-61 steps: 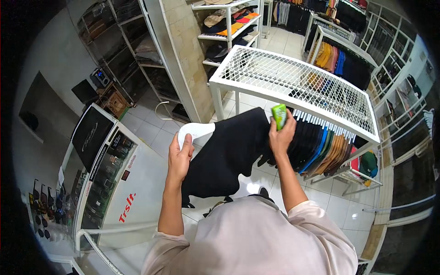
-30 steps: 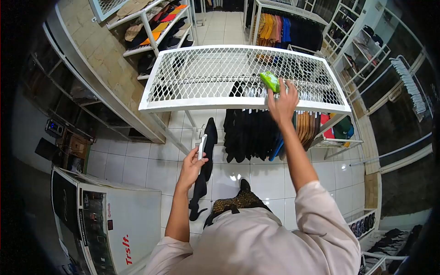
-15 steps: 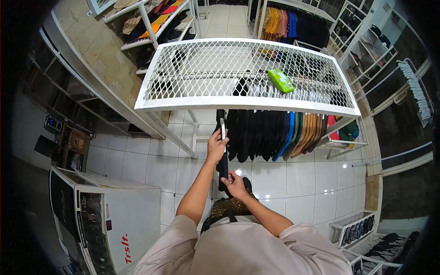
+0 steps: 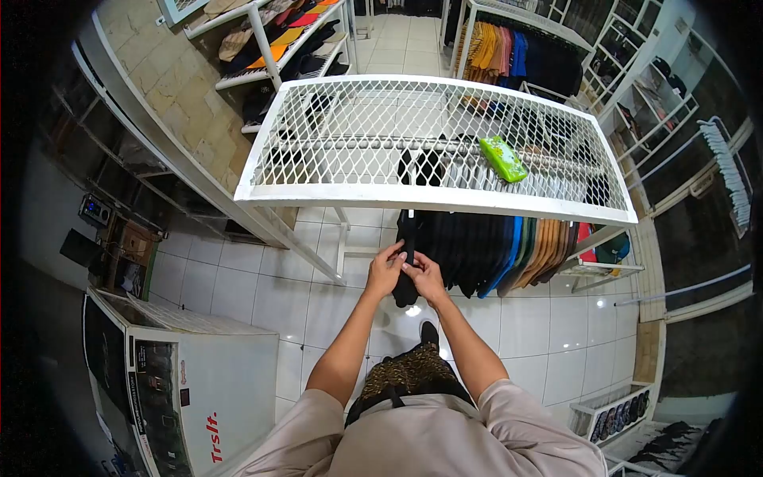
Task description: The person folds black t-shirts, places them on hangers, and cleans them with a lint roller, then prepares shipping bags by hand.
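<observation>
A black garment (image 4: 406,293) hangs at the left end of the row of clothes under the white mesh-topped rack (image 4: 334,193). My left hand (image 4: 385,271) pinches its left edge with curled fingers. Right beside it, my right hand (image 4: 426,276) grips the same garment from the other side, and the fingertips of both hands nearly meet. More black garments (image 4: 457,254) hang close to its right, followed by blue, green and brown ones. A bright green plastic pack (image 4: 503,160) lies on top of the mesh.
A white cabinet (image 4: 230,374) with red lettering stands to my lower left. Shelves with folded coloured items (image 4: 278,44) are at the back left. Another clothes rack (image 4: 493,52) stands farther back. At the lower right is a small white rack (image 4: 616,409).
The black garment now hangs in line with the row, and the white strip along it no longer shows. My right hand has risen beside my left, which moved slightly down.
</observation>
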Action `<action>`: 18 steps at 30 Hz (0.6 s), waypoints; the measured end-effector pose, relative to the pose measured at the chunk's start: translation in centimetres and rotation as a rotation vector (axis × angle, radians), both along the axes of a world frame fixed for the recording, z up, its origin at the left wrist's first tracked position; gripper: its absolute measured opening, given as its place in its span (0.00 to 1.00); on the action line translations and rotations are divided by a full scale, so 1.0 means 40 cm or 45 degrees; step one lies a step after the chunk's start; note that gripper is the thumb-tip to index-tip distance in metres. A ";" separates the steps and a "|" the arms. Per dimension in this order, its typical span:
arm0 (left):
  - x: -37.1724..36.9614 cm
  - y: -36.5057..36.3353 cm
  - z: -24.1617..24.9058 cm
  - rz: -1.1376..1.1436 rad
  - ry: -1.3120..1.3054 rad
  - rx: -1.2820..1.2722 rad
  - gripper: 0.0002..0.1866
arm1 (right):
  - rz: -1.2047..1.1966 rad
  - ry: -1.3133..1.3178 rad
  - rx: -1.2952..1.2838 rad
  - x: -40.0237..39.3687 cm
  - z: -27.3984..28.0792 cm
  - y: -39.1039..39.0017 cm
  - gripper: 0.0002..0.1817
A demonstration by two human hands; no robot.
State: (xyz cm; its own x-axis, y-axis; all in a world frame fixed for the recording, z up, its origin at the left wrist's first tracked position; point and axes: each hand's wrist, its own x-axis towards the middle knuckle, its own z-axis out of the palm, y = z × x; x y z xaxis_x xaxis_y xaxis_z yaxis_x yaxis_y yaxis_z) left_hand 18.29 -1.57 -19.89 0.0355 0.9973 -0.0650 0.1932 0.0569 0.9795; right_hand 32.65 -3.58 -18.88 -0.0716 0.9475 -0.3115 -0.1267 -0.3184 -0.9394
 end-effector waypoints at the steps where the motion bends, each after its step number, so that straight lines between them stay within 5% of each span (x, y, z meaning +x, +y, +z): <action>1: -0.003 0.003 0.000 -0.014 -0.003 -0.010 0.23 | 0.005 -0.001 -0.002 -0.001 0.007 0.011 0.29; 4: -0.004 0.012 0.010 0.017 -0.012 -0.012 0.21 | 0.003 -0.120 -0.038 -0.005 0.019 0.027 0.38; 18: -0.082 0.047 0.003 0.183 0.042 -0.025 0.20 | 0.073 -0.145 0.011 -0.106 -0.057 0.093 0.38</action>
State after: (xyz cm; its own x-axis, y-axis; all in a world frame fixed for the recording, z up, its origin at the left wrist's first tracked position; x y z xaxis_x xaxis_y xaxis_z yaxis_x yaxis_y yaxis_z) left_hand 15.02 0.31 -19.76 -0.1098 0.9904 -0.0835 0.2135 0.1055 0.9712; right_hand 28.39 0.15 -21.16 -0.0903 0.9457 -0.3123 -0.0012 -0.3136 -0.9495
